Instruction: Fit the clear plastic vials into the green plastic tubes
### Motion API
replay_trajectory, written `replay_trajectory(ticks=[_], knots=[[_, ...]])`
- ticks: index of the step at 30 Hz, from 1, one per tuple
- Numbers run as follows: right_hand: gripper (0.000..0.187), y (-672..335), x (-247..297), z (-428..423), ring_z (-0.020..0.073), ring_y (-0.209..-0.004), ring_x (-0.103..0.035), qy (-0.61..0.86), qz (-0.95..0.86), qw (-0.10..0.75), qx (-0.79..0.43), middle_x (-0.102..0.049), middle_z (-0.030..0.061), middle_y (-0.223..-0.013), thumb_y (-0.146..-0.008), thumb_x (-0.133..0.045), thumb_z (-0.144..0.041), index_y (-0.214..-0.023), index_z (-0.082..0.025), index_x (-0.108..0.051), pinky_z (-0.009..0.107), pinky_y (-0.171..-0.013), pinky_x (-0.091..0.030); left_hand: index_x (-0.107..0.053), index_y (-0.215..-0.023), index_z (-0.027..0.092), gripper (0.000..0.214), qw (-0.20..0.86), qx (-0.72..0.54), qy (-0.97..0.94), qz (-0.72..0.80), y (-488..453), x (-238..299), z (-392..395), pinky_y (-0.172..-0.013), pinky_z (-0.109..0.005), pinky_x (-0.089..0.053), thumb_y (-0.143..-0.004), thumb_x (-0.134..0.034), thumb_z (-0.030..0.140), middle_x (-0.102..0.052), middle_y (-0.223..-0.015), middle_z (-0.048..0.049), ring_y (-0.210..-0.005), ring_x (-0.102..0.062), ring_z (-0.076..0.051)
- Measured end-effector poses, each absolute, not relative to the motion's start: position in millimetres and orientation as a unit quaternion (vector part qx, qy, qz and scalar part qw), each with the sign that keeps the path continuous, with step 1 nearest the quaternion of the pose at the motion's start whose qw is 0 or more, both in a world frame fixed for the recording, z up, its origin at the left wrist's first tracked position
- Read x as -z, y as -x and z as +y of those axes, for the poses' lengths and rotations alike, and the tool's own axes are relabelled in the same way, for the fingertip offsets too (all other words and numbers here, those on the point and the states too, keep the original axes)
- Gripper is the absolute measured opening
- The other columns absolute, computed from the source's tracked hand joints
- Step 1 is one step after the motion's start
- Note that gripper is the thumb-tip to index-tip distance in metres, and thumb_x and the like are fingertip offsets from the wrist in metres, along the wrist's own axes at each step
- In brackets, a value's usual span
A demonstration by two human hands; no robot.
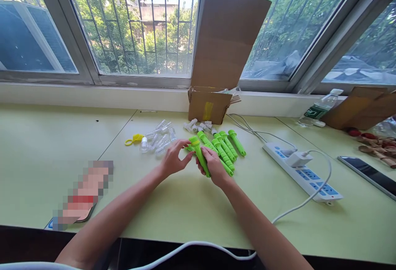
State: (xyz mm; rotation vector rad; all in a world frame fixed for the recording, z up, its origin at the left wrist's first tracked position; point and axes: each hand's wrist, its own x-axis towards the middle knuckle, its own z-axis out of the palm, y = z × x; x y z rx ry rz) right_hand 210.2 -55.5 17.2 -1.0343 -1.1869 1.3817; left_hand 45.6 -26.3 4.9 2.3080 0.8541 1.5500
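Note:
My right hand point(213, 165) grips a bright green plastic handle point(199, 154) that lies at a slant over the table. My left hand point(173, 158) meets it at the upper end, fingertips pinching the green head near the top. Just to the right, several more green handles point(227, 146) lie side by side in a row. To the left of my hands sits a heap of small clear plastic pieces point(159, 138), with a yellow ring-shaped part point(133, 139) beside it. Small white caps point(198, 126) lie in front of a cardboard box.
An open cardboard box point(208, 105) stands against the window sill, flap up. A white power strip point(305, 173) with a charger and cables lies on the right. A phone point(369, 174), a water bottle point(318, 109) and another cardboard piece point(361, 107) are far right. A blurred object lies front left.

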Motion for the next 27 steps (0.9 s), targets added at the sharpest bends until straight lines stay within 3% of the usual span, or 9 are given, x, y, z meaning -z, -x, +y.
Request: replay_trajectory(ticks=[11, 27], knots=[[0.032, -212.2, -11.5, -52.5, 0.0084, -0.036, -0.044, 0.461, -0.518, 0.506, -0.513, -0.053, -0.0035, -0.057, -0.086, -0.045, -0.052, -0.076, -0.021, -0.047, 0.019, -0.028, -0.031, -0.054, -0.113, 0.021, 0.033, 0.263, -0.518, -0.763, 0.283, -49.7, -12.6, -30.6, -0.076, -0.033, -0.056, -0.082, -0.063, 0.028, -0.061, -0.108, -0.0082, -0.089, -0.063, -0.016], [0.031, -211.0, -9.7, -53.9, 0.0071, -0.035, -0.042, 0.469, -0.520, 0.509, -0.500, -0.050, -0.0053, -0.056, -0.086, -0.046, -0.050, -0.076, -0.021, -0.045, 0.018, -0.028, -0.029, -0.058, -0.106, 0.018, 0.029, 0.235, -0.501, -0.770, 0.317, -48.7, -11.2, -28.7, -0.083, -0.036, -0.055, -0.081, -0.063, 0.032, -0.069, -0.096, -0.0074, -0.090, -0.067, -0.019]])
